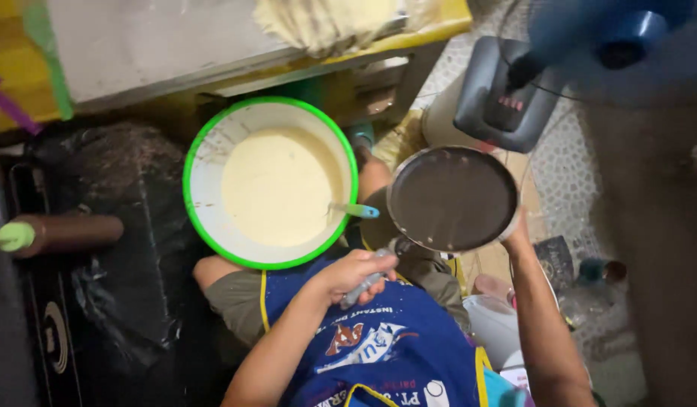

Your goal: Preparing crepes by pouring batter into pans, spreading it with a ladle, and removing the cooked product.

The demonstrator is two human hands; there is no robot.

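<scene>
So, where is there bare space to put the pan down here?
The grey board above the green-rimmed bowl is bare on its left and middle; a pale heap fills its right end. Around the pan it is crowded: bowl, fan base, knees. The left hand grips the pan handle.

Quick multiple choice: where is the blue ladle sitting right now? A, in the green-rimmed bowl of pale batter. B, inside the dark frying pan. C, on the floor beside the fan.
A: the blue ladle leans on the rim of the green-rimmed bowl, dipping into the pale batter.
</scene>
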